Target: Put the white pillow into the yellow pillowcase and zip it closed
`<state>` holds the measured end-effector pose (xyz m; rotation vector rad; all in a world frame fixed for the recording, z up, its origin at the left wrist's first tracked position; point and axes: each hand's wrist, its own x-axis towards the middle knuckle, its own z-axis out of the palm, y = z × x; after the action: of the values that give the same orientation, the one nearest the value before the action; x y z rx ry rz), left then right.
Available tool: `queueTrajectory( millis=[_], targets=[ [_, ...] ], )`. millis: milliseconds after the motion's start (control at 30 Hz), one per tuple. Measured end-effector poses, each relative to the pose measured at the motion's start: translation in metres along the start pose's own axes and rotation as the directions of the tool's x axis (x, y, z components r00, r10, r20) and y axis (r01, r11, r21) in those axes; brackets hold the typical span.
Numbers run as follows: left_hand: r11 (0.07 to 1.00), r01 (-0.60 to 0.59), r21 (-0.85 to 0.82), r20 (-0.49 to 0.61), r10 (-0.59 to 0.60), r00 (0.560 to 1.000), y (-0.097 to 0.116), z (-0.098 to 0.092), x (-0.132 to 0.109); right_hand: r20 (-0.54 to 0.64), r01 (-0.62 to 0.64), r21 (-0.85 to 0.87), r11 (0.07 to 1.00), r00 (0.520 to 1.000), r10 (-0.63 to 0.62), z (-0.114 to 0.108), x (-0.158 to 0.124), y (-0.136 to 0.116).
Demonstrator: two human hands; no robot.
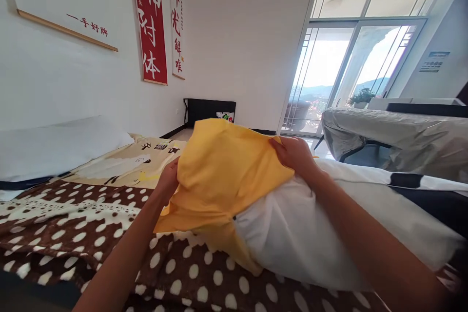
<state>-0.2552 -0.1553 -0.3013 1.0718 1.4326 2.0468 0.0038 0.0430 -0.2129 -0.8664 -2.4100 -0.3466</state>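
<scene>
A yellow pillowcase [226,165] is stretched between my two hands above the bed. My left hand [169,176] grips its left edge, with the fingers partly hidden behind the cloth. At the upper right corner, my right hand [294,153] pinches the fabric between thumb and fingers. One end of a white pillow [281,229] meets the lower right of the yellow cloth; how far it reaches inside is hidden. A small dark spot shows where the yellow and white meet. Beneath lies a brown blanket with cream dots [197,273].
Another white pillow [66,146] rests at the left on a beige sheep-print sheet [120,161]. White-and-black bedding [365,190] lies at right. Beyond stand a plastic-covered table [387,126], a black headboard-like panel [204,109] and sliding glass doors [347,73].
</scene>
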Motion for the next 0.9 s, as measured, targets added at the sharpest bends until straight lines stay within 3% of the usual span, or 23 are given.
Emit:
queueTrajectory(
  millis=[100, 200, 333, 433, 500, 567, 633, 700, 800, 900],
  targets=[
    [0.998, -0.045, 0.032, 0.081, 0.043, 0.996, 0.012, 0.017, -0.005, 0.061, 0.050, 0.029, 0.998, 0.997, -0.052, 0.002, -0.001, 0.010],
    [0.987, -0.096, 0.129, 0.125, 0.080, 0.989, 0.031, 0.031, -0.009, -0.086, -0.037, 0.067, 0.997, 0.995, 0.042, 0.006, -0.001, 0.015],
    [0.942, -0.189, 0.278, 0.241, 0.122, 0.963, 0.046, 0.047, -0.007, 0.057, 0.026, 0.118, 0.993, 0.998, -0.033, 0.014, 0.003, 0.014],
    [0.887, -0.325, 0.328, 0.318, 0.220, 0.922, 0.044, 0.056, -0.003, -0.005, -0.025, 0.163, 0.986, 1.000, 0.026, 0.016, 0.006, 0.014],
    [0.800, -0.459, 0.387, 0.320, 0.350, 0.880, 0.040, 0.060, -0.004, -0.062, -0.037, 0.194, 0.980, 0.997, 0.050, 0.013, 0.005, 0.008],
    [0.659, -0.599, 0.455, 0.292, 0.525, 0.800, 0.037, 0.062, -0.007, -0.222, 0.037, 0.249, 0.968, 0.975, 0.020, 0.006, -0.002, -0.005],
    [0.544, -0.681, 0.490, 0.247, 0.663, 0.707, 0.035, 0.063, -0.012, -0.445, 0.172, 0.287, 0.942, 0.895, -0.028, -0.004, -0.015, -0.028],
    [0.518, -0.706, 0.483, 0.214, 0.712, 0.669, 0.035, 0.066, -0.016, -0.546, 0.313, 0.266, 0.912, 0.828, -0.125, -0.014, -0.028, -0.056],
    [0.570, -0.677, 0.465, 0.226, 0.663, 0.714, 0.040, 0.071, -0.021, -0.482, 0.424, 0.221, 0.879, 0.831, -0.279, -0.025, -0.038, -0.091],
    [0.675, -0.615, 0.408, 0.196, 0.593, 0.781, 0.051, 0.074, -0.028, -0.381, 0.427, 0.289, 0.857, 0.873, -0.306, -0.026, -0.033, -0.108]
  ],
)
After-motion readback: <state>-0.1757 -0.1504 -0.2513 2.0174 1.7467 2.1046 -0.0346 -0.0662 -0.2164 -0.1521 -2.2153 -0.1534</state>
